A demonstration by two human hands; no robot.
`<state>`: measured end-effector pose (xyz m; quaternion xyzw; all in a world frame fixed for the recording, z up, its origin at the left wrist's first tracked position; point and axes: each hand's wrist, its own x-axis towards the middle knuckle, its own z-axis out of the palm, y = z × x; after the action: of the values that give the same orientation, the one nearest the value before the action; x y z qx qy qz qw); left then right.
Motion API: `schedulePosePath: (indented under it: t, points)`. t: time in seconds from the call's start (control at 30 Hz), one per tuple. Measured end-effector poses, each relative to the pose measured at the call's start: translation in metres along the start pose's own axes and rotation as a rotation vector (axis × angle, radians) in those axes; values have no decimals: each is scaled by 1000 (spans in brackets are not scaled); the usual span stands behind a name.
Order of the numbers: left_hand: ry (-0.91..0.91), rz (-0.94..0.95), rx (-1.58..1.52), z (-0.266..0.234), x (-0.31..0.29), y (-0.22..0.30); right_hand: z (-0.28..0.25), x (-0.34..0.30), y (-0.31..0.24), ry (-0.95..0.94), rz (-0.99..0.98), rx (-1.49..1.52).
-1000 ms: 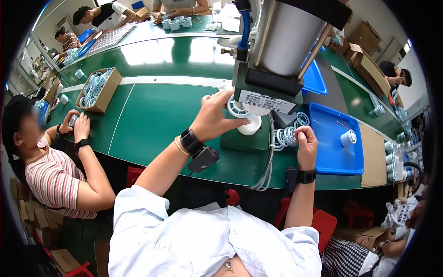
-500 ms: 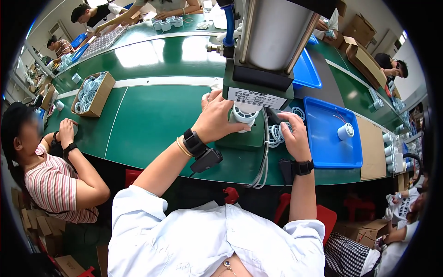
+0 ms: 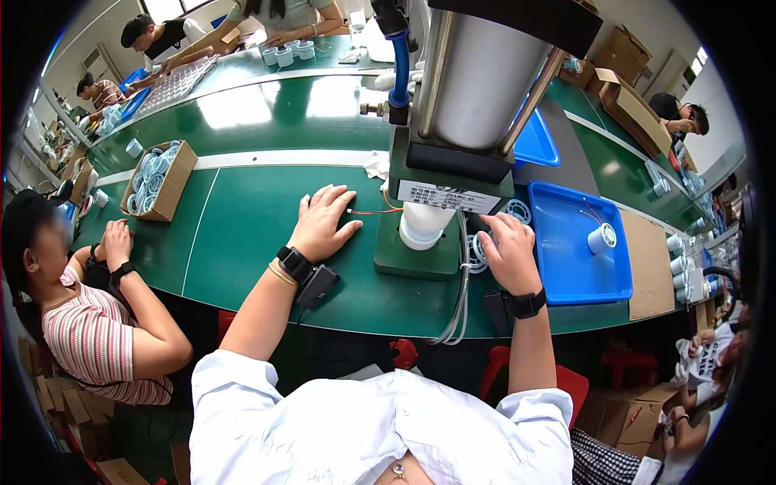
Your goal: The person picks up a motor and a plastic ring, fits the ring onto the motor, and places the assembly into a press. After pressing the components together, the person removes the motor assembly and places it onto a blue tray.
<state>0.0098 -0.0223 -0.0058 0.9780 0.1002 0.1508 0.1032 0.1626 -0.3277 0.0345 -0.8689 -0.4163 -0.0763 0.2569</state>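
My left hand is open, its fingers spread over the green table, left of the bench press and apart from it. A white cylindrical part stands upright on the press's green base, right under the press head. From it, thin red wires stretch left toward my left fingertips. My right hand is on the press's right side, fingers apart and nothing visible in them. Its fingertips are close to the press body; contact is unclear. Pale blue slotted rings lie beside it, partly hidden by grey cables.
A blue tray on the right holds a white wired part. Next to it lies a cardboard sheet. A cardboard box of pale blue rings stands left. A co-worker in a striped shirt sits left; others work beyond.
My left hand has let go of the white part and moved left onto the table. The part now stands under the press head with wires showing. My right hand has shifted slightly toward the press.
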Motion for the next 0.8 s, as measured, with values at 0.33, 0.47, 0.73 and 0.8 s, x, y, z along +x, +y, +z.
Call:
schedulePosePath:
  t: [0.33,0.47,0.73,0.8]
  points:
    - [10,38,-59,0,2,-5,17,43,-68,-48,5,607]
    - [-6,76,-101,0,2,-5,-9,31,-27,181,92,641]
    - [58,128,-52,0,4,-3,-68,-32,131,335,524,229]
    - [55,124,-50,0,4,-3,-76,-43,162,336,573,134]
